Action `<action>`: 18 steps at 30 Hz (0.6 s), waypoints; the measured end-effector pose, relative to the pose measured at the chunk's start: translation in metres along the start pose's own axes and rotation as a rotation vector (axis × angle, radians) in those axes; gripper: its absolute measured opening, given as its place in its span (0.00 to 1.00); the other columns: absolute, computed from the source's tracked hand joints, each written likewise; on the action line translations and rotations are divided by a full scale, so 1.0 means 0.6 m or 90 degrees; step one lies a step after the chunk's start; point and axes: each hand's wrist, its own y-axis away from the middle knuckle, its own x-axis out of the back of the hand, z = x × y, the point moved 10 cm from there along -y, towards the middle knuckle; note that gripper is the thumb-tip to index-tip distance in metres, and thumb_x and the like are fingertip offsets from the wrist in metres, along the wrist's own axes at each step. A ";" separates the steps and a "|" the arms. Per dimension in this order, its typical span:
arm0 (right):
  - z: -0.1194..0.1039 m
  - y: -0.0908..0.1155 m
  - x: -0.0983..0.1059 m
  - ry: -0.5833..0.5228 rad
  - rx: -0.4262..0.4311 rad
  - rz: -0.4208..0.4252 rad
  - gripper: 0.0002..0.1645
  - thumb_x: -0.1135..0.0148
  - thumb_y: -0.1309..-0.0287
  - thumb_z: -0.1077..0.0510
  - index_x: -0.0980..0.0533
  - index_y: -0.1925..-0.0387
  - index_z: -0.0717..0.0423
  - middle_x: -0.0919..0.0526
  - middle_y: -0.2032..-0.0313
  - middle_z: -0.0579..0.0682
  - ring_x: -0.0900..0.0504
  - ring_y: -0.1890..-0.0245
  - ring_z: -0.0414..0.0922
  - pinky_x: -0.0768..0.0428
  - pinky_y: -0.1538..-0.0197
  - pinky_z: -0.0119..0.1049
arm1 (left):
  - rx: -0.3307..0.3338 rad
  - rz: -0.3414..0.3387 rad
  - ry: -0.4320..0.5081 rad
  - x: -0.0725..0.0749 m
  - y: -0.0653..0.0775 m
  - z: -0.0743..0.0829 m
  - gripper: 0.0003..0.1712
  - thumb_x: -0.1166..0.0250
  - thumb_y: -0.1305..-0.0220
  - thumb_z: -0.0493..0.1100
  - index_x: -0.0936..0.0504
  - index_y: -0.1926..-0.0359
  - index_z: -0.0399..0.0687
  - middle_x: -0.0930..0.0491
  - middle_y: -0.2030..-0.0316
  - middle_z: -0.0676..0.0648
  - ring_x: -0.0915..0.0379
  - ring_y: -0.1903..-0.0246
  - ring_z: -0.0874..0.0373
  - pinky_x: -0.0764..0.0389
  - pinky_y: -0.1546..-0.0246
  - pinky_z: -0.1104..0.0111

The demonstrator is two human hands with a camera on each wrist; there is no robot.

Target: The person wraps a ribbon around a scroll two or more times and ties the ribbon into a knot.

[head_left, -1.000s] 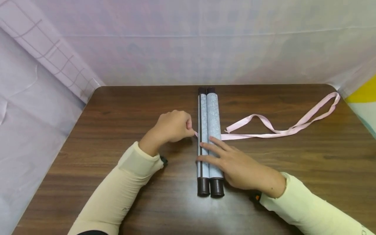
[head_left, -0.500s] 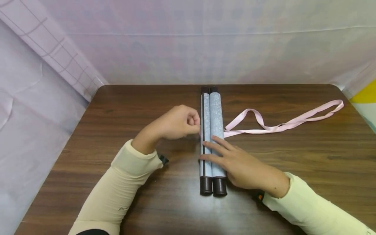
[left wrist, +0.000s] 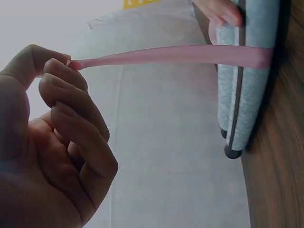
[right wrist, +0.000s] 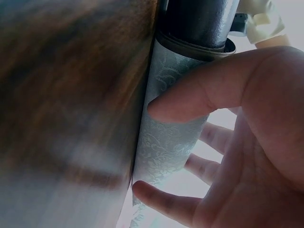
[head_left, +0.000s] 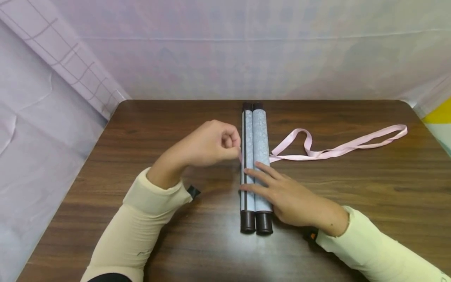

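A scroll rolled in from both ends lies on the table as two parallel pale-blue rolls, the left roll (head_left: 248, 135) and the right roll (head_left: 260, 133), with dark end caps (head_left: 264, 224). A pink ribbon (head_left: 325, 155) runs beneath both rolls and trails off on the right. My left hand (head_left: 211, 145) pinches the ribbon's short end between thumb and index finger; in the left wrist view this stretch of ribbon (left wrist: 156, 54) looks taut. Across the rolls' near half lies my right hand (head_left: 294, 201), its fingers spread and fairly straight, its thumb (right wrist: 190, 97) against the right roll's side.
The brown wooden table (head_left: 169, 113) ends at the back against a pale sheet (head_left: 197, 66). Another sheet (head_left: 31, 156) hangs on the left. A yellow patch (head_left: 440, 111) shows beyond the right edge.
My left hand has come up slightly with the ribbon end. The ribbon's far loop on the right has slid forward and a little toward the scroll. My right hand stays on the rolls.
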 end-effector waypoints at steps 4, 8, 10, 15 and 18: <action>-0.001 -0.001 0.003 0.003 0.005 0.005 0.52 0.47 0.65 0.74 0.37 0.33 0.41 0.44 0.30 0.54 0.55 0.32 0.56 0.34 0.44 0.65 | -0.021 0.016 0.010 0.012 0.011 0.017 0.03 0.37 0.51 0.38 0.23 0.76 0.48 0.24 0.83 0.51 0.31 0.82 0.61 0.28 0.79 0.69; -0.004 -0.003 0.006 0.005 0.014 0.011 0.51 0.47 0.65 0.74 0.37 0.34 0.41 0.43 0.30 0.54 0.54 0.32 0.56 0.34 0.44 0.65 | -0.037 0.034 0.037 0.025 0.023 0.028 0.05 0.38 0.50 0.36 0.24 0.77 0.49 0.24 0.83 0.51 0.32 0.83 0.63 0.30 0.81 0.70; -0.004 -0.004 0.007 0.006 0.016 0.011 0.50 0.47 0.64 0.73 0.36 0.34 0.41 0.43 0.30 0.54 0.54 0.32 0.56 0.34 0.44 0.65 | -0.046 0.042 0.057 0.032 0.031 0.034 0.05 0.39 0.48 0.35 0.25 0.76 0.49 0.23 0.82 0.52 0.32 0.83 0.62 0.31 0.82 0.71; -0.004 -0.004 0.007 0.008 0.011 0.005 0.51 0.46 0.65 0.73 0.37 0.34 0.41 0.43 0.30 0.54 0.54 0.32 0.56 0.33 0.45 0.66 | -0.061 0.047 0.115 0.049 0.044 0.048 0.04 0.39 0.43 0.36 0.24 0.74 0.48 0.22 0.82 0.50 0.33 0.83 0.59 0.32 0.84 0.71; -0.003 -0.003 0.007 0.009 0.007 0.003 0.51 0.46 0.65 0.73 0.37 0.34 0.41 0.43 0.30 0.53 0.54 0.32 0.56 0.33 0.46 0.66 | -0.060 0.052 0.127 0.055 0.042 0.047 0.04 0.40 0.42 0.36 0.24 0.73 0.47 0.25 0.83 0.48 0.33 0.84 0.58 0.30 0.85 0.71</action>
